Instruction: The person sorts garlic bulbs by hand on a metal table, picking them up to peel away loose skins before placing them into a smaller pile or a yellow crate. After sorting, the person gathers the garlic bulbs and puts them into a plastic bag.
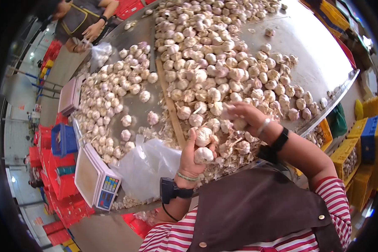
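My left hand [192, 157] is closed around two white garlic bulbs, an upper one [203, 136] and a lower one [203, 155]. To its right, my right hand [251, 117] reaches over the near edge of the pile, its fingers curled and slightly blurred. A garlic bulb [240, 123], also blurred, shows beneath those fingers, partly hidden by them. The big heap of garlic [206, 75] spreads beyond both hands. Loose skins and stem scraps [227, 161] lie below my right hand.
A wooden strip [171, 107] divides the heap from more bulbs [109, 101] on the left. Clear plastic bags [149, 166] lie beside a scale [97, 178]; another scale [71, 94] stands farther off. Across the table, a person [86, 25] holds a bag of garlic [101, 54]. Yellow crates [350, 157] stand right.
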`<state>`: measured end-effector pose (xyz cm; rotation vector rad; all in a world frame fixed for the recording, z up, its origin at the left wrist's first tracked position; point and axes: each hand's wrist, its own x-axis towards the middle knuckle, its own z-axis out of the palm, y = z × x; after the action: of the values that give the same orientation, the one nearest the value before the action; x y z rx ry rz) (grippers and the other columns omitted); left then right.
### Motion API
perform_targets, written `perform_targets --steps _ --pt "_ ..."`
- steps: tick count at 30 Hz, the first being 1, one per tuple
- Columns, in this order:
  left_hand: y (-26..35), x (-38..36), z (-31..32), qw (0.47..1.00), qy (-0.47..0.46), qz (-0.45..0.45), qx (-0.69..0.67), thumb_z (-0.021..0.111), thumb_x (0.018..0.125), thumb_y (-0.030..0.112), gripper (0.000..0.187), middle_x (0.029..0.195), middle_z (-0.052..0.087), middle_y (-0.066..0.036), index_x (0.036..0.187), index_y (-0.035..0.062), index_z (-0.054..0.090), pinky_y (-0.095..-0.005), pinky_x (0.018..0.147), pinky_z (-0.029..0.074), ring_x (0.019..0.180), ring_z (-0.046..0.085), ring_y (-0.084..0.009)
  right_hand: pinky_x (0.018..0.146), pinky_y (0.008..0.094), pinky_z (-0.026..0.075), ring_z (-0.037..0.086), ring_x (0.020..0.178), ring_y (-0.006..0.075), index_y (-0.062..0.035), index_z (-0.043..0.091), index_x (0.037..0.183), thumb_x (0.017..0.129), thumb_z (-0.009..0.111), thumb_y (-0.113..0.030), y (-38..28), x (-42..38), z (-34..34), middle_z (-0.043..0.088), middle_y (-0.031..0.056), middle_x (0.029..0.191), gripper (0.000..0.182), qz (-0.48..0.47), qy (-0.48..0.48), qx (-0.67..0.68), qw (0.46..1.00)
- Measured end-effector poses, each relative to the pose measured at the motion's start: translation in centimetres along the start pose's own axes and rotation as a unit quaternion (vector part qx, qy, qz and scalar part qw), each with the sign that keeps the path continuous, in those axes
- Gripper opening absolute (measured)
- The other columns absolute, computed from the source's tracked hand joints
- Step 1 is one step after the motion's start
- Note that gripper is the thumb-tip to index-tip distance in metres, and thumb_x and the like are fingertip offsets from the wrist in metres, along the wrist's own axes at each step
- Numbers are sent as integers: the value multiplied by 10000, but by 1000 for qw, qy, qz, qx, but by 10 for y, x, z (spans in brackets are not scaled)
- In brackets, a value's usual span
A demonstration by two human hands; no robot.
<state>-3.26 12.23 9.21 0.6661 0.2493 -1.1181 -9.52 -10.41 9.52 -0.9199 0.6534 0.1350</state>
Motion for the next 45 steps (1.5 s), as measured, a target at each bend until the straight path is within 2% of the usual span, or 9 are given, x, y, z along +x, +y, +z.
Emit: perform_targets --steps 6,10,13,20,30,34,37,41,45 --pt "4 -26 -15 989 104 96 33 436 968 589 624 1031 582 -88 1289 56 481 -302 687 547 786 603 -166 1058 379 395 428 1319 271 -26 206 1523 938 637 -348 -34 11 111 371 174 1493 795 -227 -131 -168 950" --pt "9 -35 -9 885 78 305 343 330 1021 528 571 1061 566 -100 1355 70 392 -306 678 556 837 627 -175 1011 326 432 523 1170 188 -21 383 1456 973 594 -341 -12 -2 100 537 126 1326 617 31 -214 -251 943" --pt "8 -38 3 921 7 294 255 388 1018 285 449 1260 507 -126 1381 25 343 -319 974 450 1124 534 -178 921 296 476 545 1101 126 -23 440 1400 996 560 -249 15 -21 84 590 64 1237 477 -1 -255 -211 944" --pt "1 -38 9 783 -44 314 535 359 1001 213 478 1270 495 -129 1423 -4 298 -337 1000 428 1140 519 -190 1006 324 432 520 1196 150 -56 395 1420 958 570 -48 24 -41 53 563 57 1281 494 -20 -262 -58 963" --pt "63 24 -43 970 44 184 150 475 921 215 344 1040 609 -103 1221 51 501 -282 660 574 827 632 -170 833 384 547 667 977 314 -57 506 1333 846 721 -202 17 -53 23 642 201 1156 552 -221 -96 -458 855" --pt "202 28 -56 798 272 470 263 527 945 241 344 999 615 -103 1201 12 538 -293 632 574 830 640 -167 811 360 561 673 956 278 -25 610 1224 828 722 -99 -23 -77 -59 658 183 1115 419 -162 78 -430 885" --pt "191 18 4 615 422 486 456 556 969 234 324 1064 616 -110 1217 26 556 -334 725 559 864 643 -200 892 400 516 643 1028 308 -47 634 1186 778 681 -83 -38 -87 -141 668 185 1101 411 -144 263 -650 699" --pt "100 81 -9 594 120 364 707 639 892 164 162 892 673 -130 970 25 665 -362 769 508 848 643 -272 893 419 496 623 1003 344 -59 657 1009 743 665 -196 -43 -90 -193 670 171 998 299 -51 222 -745 627" --pt "9 115 14 376 58 296 876 721 815 268 455 945 638 -217 1174 31 574 -477 795 487 894 615 -381 829 440 510 646 934 358 -46 661 918 769 635 -228 -19 -53 -221 686 169 932 236 23 120 -837 534"
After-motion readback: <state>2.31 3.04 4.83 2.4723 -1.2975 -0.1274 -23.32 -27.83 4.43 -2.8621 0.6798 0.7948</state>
